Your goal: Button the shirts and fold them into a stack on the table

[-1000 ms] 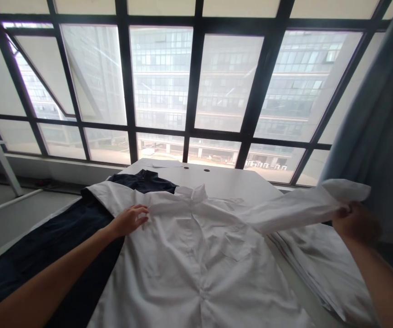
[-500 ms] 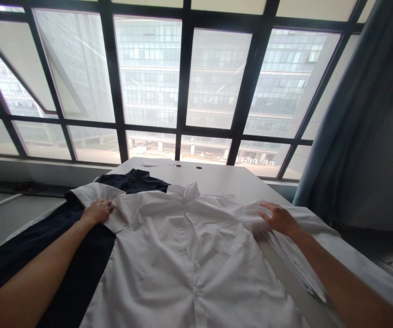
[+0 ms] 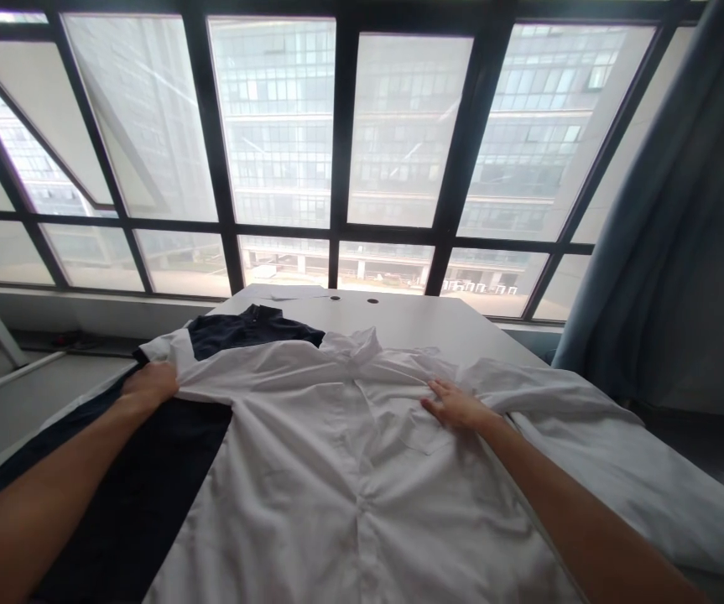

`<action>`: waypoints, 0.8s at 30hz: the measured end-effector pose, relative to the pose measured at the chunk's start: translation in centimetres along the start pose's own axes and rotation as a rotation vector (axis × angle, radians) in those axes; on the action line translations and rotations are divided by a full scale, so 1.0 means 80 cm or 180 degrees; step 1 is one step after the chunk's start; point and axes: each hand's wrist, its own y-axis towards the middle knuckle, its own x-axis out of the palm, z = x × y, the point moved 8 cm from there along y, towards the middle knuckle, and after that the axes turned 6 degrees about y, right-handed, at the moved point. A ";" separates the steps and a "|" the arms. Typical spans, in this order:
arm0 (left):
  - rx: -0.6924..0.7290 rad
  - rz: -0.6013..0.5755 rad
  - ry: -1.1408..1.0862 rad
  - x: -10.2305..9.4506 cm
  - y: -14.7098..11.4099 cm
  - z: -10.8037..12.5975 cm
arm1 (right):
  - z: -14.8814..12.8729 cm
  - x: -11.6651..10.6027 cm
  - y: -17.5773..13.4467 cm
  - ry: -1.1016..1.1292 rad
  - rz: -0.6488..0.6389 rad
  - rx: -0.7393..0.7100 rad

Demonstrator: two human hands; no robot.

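A white button-front shirt [image 3: 311, 470] lies spread face up, its collar [image 3: 362, 346] toward the window and a chest pocket on its right half. My left hand [image 3: 151, 382] is closed on the shirt's left sleeve near the cuff, drawing the cloth into creases across the chest. Flat on the chest above the pocket rests my right hand [image 3: 455, 406], fingers stretched out. Beneath the white shirt, on the left, lies a dark navy shirt [image 3: 245, 331]; its collar and shoulders show beyond the white one.
The white table [image 3: 424, 319] reaches back to the window and has two dark round holes [image 3: 335, 299] near its far end. More white cloth [image 3: 588, 445] lies along the right side. A blue-grey curtain [image 3: 632, 218] hangs at the right.
My left hand has moved left and closed on the sleeve, pulling it outward. My right hand has come from the right sleeve onto the chest. The white cloth at the right lies differently.
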 end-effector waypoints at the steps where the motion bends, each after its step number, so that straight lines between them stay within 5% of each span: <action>1: 0.0036 0.0077 0.0094 -0.006 -0.007 0.007 | -0.011 -0.008 -0.002 -0.0095 0.0056 0.0046; 6: 0.1019 0.0836 -0.0102 -0.045 -0.074 0.136 | -0.121 -0.048 -0.014 0.0155 0.0857 -0.0211; 9: 0.1877 0.0673 -0.0745 -0.049 -0.123 0.239 | -0.172 -0.030 -0.008 0.0582 0.0610 -0.0155; 12: 0.2254 0.0362 -0.1229 -0.033 -0.147 0.311 | -0.198 -0.010 0.003 0.0616 0.0481 -0.0158; 17: 0.2184 -0.0095 -0.1719 0.010 -0.130 0.365 | -0.190 -0.004 0.015 0.1020 0.0582 -0.0127; 24: 0.1908 -0.0474 -0.1841 0.032 -0.108 0.387 | -0.167 0.001 0.018 0.2714 0.0401 0.0148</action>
